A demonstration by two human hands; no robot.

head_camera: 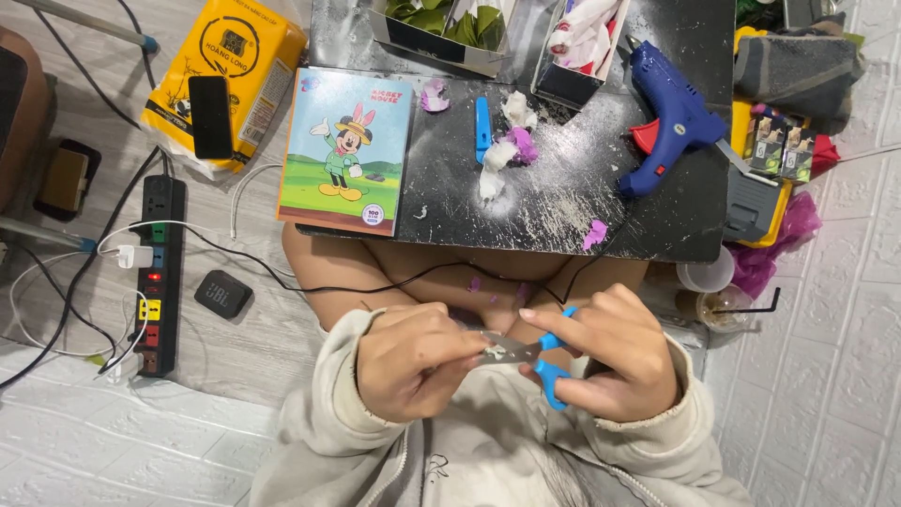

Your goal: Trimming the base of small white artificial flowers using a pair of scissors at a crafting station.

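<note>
My right hand [615, 352] grips blue-handled scissors [544, 361], fingers through the handles, the metal blades pointing left. My left hand [413, 361] pinches a small pale scrap at the blade tips [495, 352]; what the scrap is made of I cannot tell. Both hands are over my lap, just in front of a low black table [563, 197]. On the table lie purple and white clay-like bits [511, 150], a blue craft knife [482, 127] and a blue glue gun [671, 117].
A cartoon-cover notebook [345, 150] lies on the table's left edge. Two open boxes [450, 33] stand at the back. On the floor at left are a power strip [158, 272], cables, a small black speaker [223, 293], a yellow bag with a phone [210, 115]. Plastic cups [715, 291] stand at right.
</note>
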